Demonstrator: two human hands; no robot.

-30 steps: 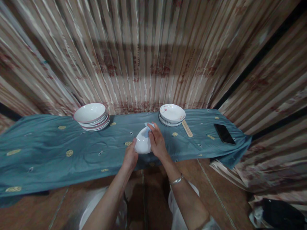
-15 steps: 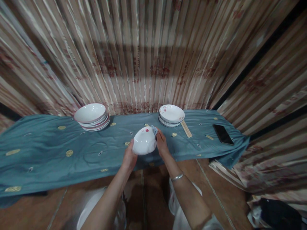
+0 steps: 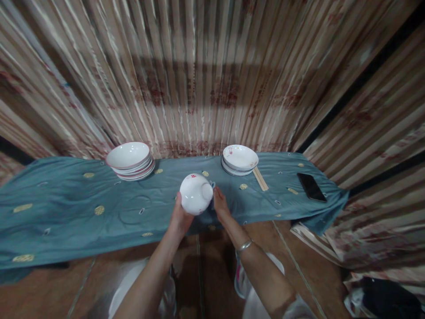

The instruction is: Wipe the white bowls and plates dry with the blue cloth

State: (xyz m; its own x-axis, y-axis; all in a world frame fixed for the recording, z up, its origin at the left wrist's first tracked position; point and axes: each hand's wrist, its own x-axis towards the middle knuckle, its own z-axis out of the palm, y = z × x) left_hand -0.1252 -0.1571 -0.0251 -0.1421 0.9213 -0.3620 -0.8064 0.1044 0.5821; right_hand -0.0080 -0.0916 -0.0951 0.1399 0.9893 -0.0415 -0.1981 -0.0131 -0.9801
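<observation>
One wide striped curtain [image 3: 212, 88] with reddish printed patterns hangs in folds behind everything, its lower edge meeting the far side of the table. Below spreads a brown tiled floor [image 3: 215, 261]. The table wears a blue-green tablecloth [image 3: 73, 199] with yellow motifs. Toward its back left stands a stack of red-rimmed white bowls [image 3: 130, 161], the top one slightly off-centre. Back right stands a smaller stack of floral dishes [image 3: 240, 159].

Between the stacks and nearer the person, a white bowl [image 3: 193, 195] is held up over the table's near part, tilted so that its outside and foot ring face the head camera, the ring toward the right. The left hand [image 3: 181, 215] is curled round the bowl's left and lower edge, thumb on the outside. The right hand [image 3: 221, 204], beside the ring, is partly closed on a light blue cloth; its fingertips are partly hidden, so how firmly it grips cannot be told.

A black phone [image 3: 311, 187] lies far right, pale chopsticks [image 3: 260, 179] lie by the dishes, and a silver bracelet [image 3: 245, 246] circles the right wrist.
</observation>
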